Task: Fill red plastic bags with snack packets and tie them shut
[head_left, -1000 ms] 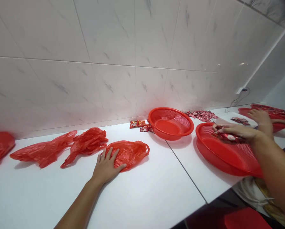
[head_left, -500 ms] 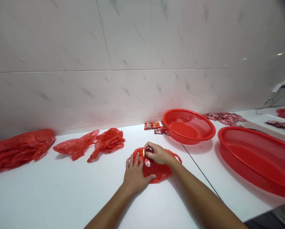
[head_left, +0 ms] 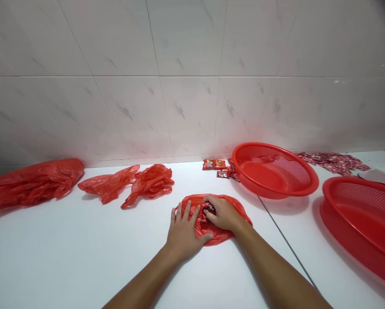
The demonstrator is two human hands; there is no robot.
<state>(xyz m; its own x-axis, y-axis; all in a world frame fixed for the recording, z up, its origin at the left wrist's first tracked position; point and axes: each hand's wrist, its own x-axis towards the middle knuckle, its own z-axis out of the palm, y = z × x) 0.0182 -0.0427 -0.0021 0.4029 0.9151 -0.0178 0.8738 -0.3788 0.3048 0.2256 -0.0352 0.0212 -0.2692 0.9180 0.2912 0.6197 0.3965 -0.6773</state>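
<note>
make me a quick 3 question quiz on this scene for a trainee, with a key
1. True or false: the left hand lies partly over the nearest red bag.

2. What is in the right hand?
A) scissors
B) red packaging
C) a spoon

3. Fill the gap, as the camera sees it: the round red basket stands to the ___ of the crumpled red bags.

Key: 1 true; 2 B; 3 right.

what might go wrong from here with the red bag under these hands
The left hand rests on only one side of the thin red bag, so the bag might shift or bunch up. The wrapped packets in the right hand might slip onto the white table.
</note>
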